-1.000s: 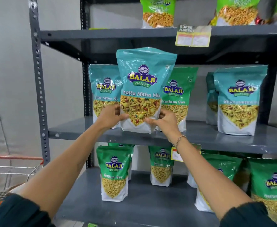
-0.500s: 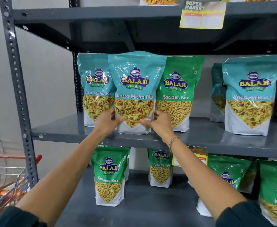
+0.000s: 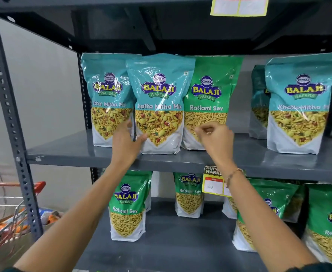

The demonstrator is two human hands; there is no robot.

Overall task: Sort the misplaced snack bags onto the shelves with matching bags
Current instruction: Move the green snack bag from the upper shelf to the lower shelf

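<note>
A teal Khatta Mitha Mix bag (image 3: 159,99) stands upright on the grey middle shelf (image 3: 249,160), between another teal bag (image 3: 108,91) and a green Ratlami Sev bag (image 3: 210,91). My left hand (image 3: 126,143) grips its lower left corner, thumb on the front and fingers between the two teal bags. My right hand (image 3: 215,141) is off that bag and hovers in front of the green bag's lower part, fingers curled with nothing seen in them. Two more teal bags (image 3: 300,103) stand at the right of the same shelf.
The lower shelf (image 3: 171,242) holds several green Ratlami Sev bags (image 3: 126,207). A yellow price label (image 3: 213,181) hangs on the middle shelf's edge. A perforated rack upright (image 3: 8,107) stands at the left, with a red-handled shopping cart (image 3: 10,218) beside it.
The teal bag came down from the air onto the middle shelf between its neighbours. My right hand let go of it and slid right, in front of the green bag.
</note>
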